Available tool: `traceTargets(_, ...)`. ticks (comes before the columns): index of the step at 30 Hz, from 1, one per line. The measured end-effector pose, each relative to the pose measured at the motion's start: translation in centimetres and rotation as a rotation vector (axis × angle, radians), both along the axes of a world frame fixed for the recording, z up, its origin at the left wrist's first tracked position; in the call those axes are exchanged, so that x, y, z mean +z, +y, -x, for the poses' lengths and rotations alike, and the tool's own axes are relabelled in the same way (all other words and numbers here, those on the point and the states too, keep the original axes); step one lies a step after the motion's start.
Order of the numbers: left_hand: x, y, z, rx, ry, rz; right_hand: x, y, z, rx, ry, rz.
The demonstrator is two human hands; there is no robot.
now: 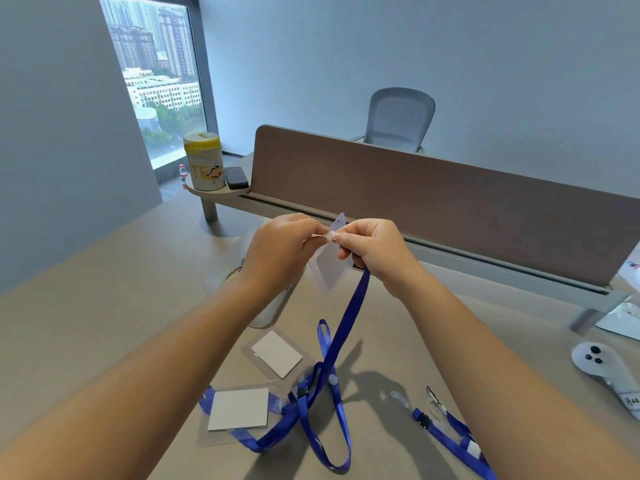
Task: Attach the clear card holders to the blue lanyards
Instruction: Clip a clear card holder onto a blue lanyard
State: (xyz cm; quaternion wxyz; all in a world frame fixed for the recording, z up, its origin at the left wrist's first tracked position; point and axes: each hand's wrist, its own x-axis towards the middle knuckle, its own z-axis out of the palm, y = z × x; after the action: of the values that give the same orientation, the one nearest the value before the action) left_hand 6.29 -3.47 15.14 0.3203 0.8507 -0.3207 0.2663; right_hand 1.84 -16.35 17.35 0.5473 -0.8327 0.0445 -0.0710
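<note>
Both hands are raised above the desk and meet at the top edge of a clear card holder [329,268] that hangs tilted between them. My left hand [277,251] pinches that top edge. My right hand [374,251] pinches the same spot together with the end of a blue lanyard [349,313], whose strap drops down to the desk and loops there. Two more clear card holders with white cards lie flat on the desk: one [277,353] in the middle and one [239,408] nearer to me, resting on blue strap. A second blue lanyard [450,431] lies at the lower right.
A brown divider panel [433,199] runs across the back of the beige desk [104,306]. A yellow-lidded canister [203,161] and a dark case [237,177] stand on a corner shelf at the back left. A white controller [602,368] lies at the right edge. An office chair [398,119] stands behind the panel.
</note>
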Motion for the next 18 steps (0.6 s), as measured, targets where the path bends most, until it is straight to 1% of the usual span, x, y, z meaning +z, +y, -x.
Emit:
traceTargets(4,0.4,0.4,-0.1,-0.04,-0.097,-0.169,-0.4,0.1,0.0,0.015,-0.068,0.124)
traceTargets(8,0.8,0.7,-0.2,-0.041,-0.202,-0.358,-0.6,0.3,-0.4,-0.013,-0.132,0.253)
traceTargets(10,0.9,0.6,-0.2,-0.028,-0.23,-0.376,-0.5,0.5,-0.6,-0.029,-0.156,0.287)
traceTargets(13,1.1,0.4,-0.3,0.019,-0.211,-0.331,-0.3,0.8,-0.7,-0.046,-0.157,0.248)
traceTargets(16,1.2,0.3,-0.2,0.026,-0.118,-0.272,-0.4,1.1,-0.8,-0.048,-0.098,0.166)
traceTargets(18,1.0,0.4,-0.3,0.009,-0.119,-0.287,-0.6,1.2,-0.7,-0.046,-0.039,0.108)
